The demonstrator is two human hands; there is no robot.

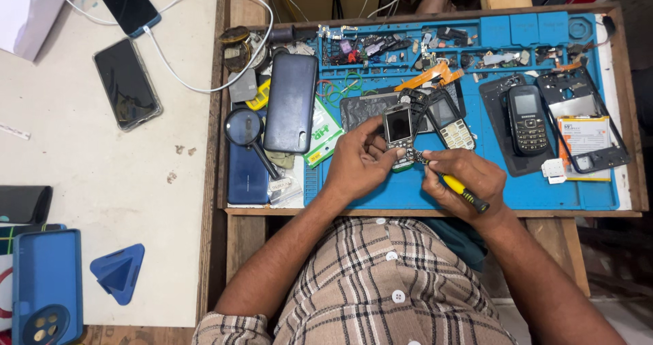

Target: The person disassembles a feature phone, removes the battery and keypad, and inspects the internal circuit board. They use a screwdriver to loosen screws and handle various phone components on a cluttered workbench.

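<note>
Head view: left hand (359, 162) grips the stripped keypad phone (398, 133) over the blue mat (408, 192), fingers wrapped around its edges. Right hand (462, 180) is clenched on a yellow-handled screwdriver (464, 194), tip at the phone's lower edge. Keep the tip square and the phone braced. Beyond the fingertips, tray slots (435, 49) hold loose small parts.

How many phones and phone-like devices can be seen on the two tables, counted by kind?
Smartphones with dark screens on the white table: 2
Smartphones lying back up beside the blue mat: 2
Keypad phones: 3, one opened in the left hand, one beside it, one black
Total: 7
</note>
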